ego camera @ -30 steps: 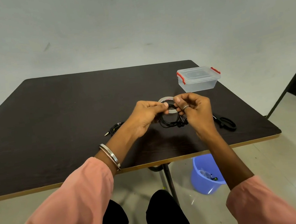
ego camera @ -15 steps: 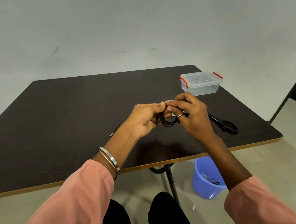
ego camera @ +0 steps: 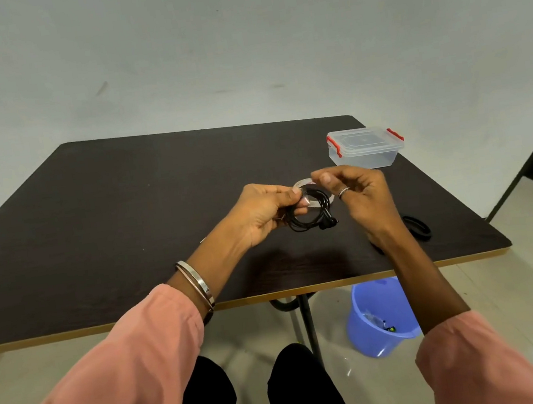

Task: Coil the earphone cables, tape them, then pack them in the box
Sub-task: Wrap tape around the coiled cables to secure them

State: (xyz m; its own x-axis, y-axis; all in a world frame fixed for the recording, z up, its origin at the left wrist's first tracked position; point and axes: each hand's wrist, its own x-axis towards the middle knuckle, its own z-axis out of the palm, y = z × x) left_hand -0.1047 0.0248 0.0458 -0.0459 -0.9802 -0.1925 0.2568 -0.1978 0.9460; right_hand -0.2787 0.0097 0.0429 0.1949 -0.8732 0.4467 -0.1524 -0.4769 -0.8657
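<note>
Left hand: fingers pinch the coiled black earphone cable.
Right hand: fingers curled, thumb and forefinger pressed together; contents unclear.
Tape roll: behind the coil.

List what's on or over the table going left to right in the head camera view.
left hand → coiled earphone cable → right hand → scissors, with the clear box farther back.
</note>
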